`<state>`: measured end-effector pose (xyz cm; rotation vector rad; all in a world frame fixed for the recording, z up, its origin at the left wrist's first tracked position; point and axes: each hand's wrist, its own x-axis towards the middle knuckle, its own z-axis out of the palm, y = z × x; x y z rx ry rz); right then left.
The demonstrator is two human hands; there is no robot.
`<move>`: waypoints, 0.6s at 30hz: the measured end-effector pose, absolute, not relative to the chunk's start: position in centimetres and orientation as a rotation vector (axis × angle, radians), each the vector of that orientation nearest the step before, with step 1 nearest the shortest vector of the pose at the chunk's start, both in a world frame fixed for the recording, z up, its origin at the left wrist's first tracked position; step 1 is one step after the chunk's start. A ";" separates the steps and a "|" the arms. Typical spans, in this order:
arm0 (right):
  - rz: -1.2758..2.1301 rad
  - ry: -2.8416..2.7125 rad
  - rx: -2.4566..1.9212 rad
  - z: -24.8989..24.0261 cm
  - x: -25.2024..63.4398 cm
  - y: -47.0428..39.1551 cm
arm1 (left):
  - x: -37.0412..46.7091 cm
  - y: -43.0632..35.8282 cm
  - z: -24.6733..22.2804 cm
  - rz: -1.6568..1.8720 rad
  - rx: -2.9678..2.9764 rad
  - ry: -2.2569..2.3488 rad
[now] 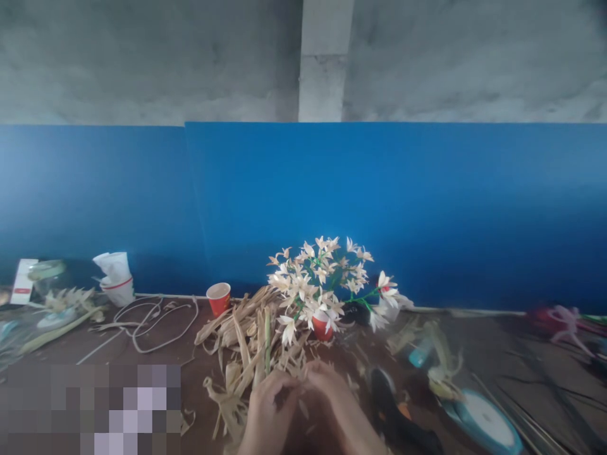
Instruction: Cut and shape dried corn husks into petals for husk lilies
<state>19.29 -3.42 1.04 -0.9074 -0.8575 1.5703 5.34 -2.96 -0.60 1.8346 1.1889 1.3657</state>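
Note:
My left hand (275, 398) and my right hand (327, 385) meet low in the middle, fingers bent and fingertips close together. Something small and pale shows between them, too blurred to name. Just beyond them, a red cup (322, 327) holds a spread of cream flowers (303, 287) on green stems. Dry husk strips (251, 328) lie in a heap to the left of the flowers, reaching down beside my left hand.
An orange-red paper cup (219, 300) stands behind a white cable (142, 335). White cups with tissue (116, 281) are farther left. On the right lie a dark tool (398, 411) and a blue-rimmed round object (488, 420). A blue partition (332, 183) rises behind.

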 end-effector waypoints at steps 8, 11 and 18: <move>1.500 -0.956 -1.059 -0.1 19.4 -3.0 | 5.2 -2.8 -0.8 1.367 1.821 1.183; 1.332 -1.019 -1.160 -0.1 19.5 -2.8 | 5.4 -2.7 -0.8 1.298 1.700 1.202; 0.989 -1.244 -1.334 -0.2 20.2 -2.0 | 6.0 -2.1 -1.3 1.179 1.382 1.179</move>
